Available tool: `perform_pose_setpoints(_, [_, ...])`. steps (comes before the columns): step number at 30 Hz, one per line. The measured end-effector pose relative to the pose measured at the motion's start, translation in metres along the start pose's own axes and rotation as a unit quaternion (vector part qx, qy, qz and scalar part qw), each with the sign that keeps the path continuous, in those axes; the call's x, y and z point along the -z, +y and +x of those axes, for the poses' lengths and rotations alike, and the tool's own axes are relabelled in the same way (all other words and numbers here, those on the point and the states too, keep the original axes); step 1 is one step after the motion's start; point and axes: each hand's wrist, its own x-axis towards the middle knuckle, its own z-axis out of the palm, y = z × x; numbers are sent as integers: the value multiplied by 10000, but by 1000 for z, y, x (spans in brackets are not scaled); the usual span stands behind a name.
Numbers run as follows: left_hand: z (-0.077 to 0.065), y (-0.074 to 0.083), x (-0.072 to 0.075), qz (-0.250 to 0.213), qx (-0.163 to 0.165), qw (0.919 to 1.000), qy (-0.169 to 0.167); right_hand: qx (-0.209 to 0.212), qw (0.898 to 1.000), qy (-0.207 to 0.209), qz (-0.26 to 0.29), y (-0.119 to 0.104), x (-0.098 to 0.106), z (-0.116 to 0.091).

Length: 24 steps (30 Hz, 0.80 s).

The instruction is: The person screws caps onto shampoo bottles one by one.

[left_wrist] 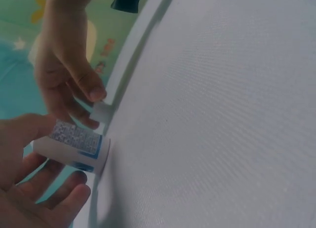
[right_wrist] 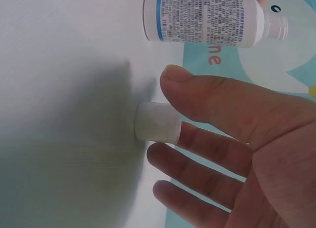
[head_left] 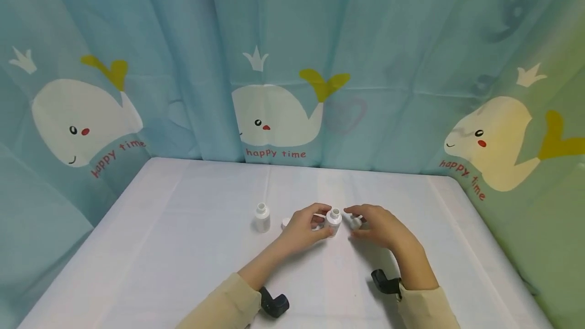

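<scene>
A white bottle [head_left: 334,218] with a narrow, uncapped neck stands upright near the middle of the table. My left hand [head_left: 301,227] grips it from the left, thumb and fingers on either side of its body. Dense small print and blue bands cover its label [right_wrist: 202,17]. Just right of it, a white cap [right_wrist: 158,122] rests on the tabletop. Around this cap is my right hand [head_left: 377,225], its thumb and fingers spread and loosely bent. In the right wrist view the thumb overlaps the cap's upper corner and the fingertips lie right beside it.
A second white bottle [head_left: 262,218], also uncapped, stands to the left of my left hand. Between them lies a small white piece [head_left: 285,223], partly hidden by that hand. Behind the white table [head_left: 183,268] hangs a blue-green curtain [head_left: 388,65] printed with whales.
</scene>
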Motion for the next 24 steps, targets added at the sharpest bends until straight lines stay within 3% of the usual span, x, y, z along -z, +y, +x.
perform_pose_setpoints(24, [8, -5, -8, 358, 159, 9992, -44, -28, 9998, 155, -124, 9, -9, 4])
